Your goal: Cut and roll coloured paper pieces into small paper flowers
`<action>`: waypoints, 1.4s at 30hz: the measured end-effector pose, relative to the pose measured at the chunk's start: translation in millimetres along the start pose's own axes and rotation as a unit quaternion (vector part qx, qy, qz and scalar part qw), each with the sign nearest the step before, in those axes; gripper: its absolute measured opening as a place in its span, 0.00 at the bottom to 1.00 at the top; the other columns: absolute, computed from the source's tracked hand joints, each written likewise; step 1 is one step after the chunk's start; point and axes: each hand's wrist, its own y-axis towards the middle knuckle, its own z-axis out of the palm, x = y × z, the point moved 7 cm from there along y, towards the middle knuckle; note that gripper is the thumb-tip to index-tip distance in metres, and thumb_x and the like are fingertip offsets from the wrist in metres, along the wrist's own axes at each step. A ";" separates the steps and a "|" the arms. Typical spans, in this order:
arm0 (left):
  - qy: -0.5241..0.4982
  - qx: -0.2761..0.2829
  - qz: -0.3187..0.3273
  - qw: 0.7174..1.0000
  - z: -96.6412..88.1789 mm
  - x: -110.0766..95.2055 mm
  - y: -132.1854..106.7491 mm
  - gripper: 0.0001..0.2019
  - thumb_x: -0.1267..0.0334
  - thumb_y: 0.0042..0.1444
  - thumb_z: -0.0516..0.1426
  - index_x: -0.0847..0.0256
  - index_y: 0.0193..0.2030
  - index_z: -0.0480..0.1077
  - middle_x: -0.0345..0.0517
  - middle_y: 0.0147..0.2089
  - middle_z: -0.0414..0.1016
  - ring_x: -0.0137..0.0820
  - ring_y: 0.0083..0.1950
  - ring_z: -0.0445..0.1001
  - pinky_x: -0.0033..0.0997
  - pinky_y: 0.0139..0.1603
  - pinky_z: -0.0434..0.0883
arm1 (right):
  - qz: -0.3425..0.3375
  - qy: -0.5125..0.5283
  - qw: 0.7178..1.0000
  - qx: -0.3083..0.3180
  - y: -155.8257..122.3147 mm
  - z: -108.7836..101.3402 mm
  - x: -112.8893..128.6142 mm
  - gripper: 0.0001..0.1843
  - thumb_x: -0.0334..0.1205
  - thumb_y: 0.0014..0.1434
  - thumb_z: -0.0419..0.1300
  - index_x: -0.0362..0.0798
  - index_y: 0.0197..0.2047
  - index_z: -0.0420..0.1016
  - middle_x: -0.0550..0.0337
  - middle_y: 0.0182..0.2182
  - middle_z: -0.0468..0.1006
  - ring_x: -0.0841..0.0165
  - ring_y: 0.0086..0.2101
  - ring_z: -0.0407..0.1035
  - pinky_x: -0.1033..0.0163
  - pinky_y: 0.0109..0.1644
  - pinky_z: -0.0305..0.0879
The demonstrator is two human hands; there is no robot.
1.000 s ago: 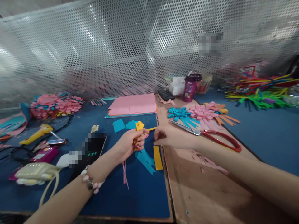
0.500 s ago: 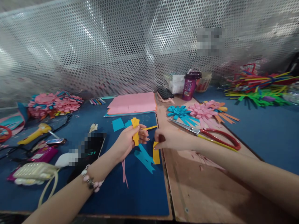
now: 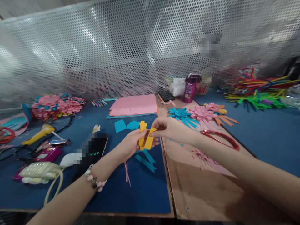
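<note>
My left hand (image 3: 131,144) is closed round a small bundle of yellow paper strips (image 3: 142,134) held upright above the blue mat (image 3: 140,190). My right hand (image 3: 172,129) pinches another yellow strip (image 3: 150,142) by its top end and holds it against the bundle. Cut blue paper pieces (image 3: 145,160) lie on the mat just below both hands. Red-handled scissors (image 3: 220,139) lie on the wooden board behind my right wrist, partly hidden by it.
A pink paper stack (image 3: 134,105) lies behind the hands. Blue and pink paper flowers (image 3: 194,114) sit on the board (image 3: 199,187). A purple cup (image 3: 190,88), a phone (image 3: 92,150), a yellow glue gun (image 3: 38,134) and more flowers (image 3: 57,104) surround the area. A perforated metal screen stands behind.
My right hand picked the yellow strip up off the mat and carried it left and up to the bundle in my left hand. The left hand stayed nearly still.
</note>
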 end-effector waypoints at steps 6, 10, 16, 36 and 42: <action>-0.015 0.054 -0.009 0.998 7.5 3.2 -4.2 0.14 0.53 0.58 0.53 0.65 0.37 0.66 0.39 0.26 0.63 0.24 0.24 0.65 0.30 0.32 0.68 | -0.013 -0.094 0.987 -0.126 3.6 1.7 1.9 0.11 0.43 0.53 0.62 0.44 0.34 0.69 0.63 0.27 0.71 0.75 0.27 0.62 0.69 0.29 0.57; -0.014 0.059 0.014 0.998 5.1 -2.2 -4.2 0.14 0.54 0.59 0.53 0.65 0.38 0.67 0.34 0.26 0.54 0.18 0.22 0.56 0.23 0.26 0.61 | -0.055 -0.165 0.973 -0.153 17.6 -9.8 -19.2 0.12 0.42 0.62 0.53 0.43 0.40 0.73 0.56 0.35 0.73 0.71 0.35 0.64 0.63 0.40 0.61; 0.006 0.041 0.068 0.997 0.8 -9.0 2.0 0.11 0.57 0.61 0.51 0.64 0.36 0.66 0.38 0.27 0.61 0.24 0.27 0.65 0.29 0.34 0.67 | -0.074 -0.185 0.974 -0.110 26.6 0.9 -53.1 0.09 0.34 0.56 0.59 0.44 0.40 0.78 0.48 0.42 0.71 0.62 0.46 0.59 0.51 0.56 0.49; 0.044 -0.005 0.137 0.990 -4.0 7.0 12.6 0.19 0.53 0.60 0.52 0.61 0.53 0.68 0.54 0.56 0.70 0.40 0.54 0.70 0.46 0.55 0.68 | 0.109 0.445 0.869 -0.184 -10.6 44.1 -33.8 0.20 0.49 0.41 0.68 0.44 0.33 0.71 0.58 0.34 0.74 0.72 0.34 0.67 0.65 0.39 0.63; 0.159 0.013 0.143 0.977 5.0 2.4 4.3 0.18 0.52 0.59 0.52 0.61 0.50 0.72 0.53 0.53 0.71 0.41 0.55 0.67 0.39 0.50 0.71 | 0.122 0.440 0.867 -0.197 -17.1 48.7 -33.5 0.16 0.44 0.39 0.69 0.42 0.27 0.72 0.59 0.32 0.73 0.73 0.33 0.65 0.67 0.35 0.60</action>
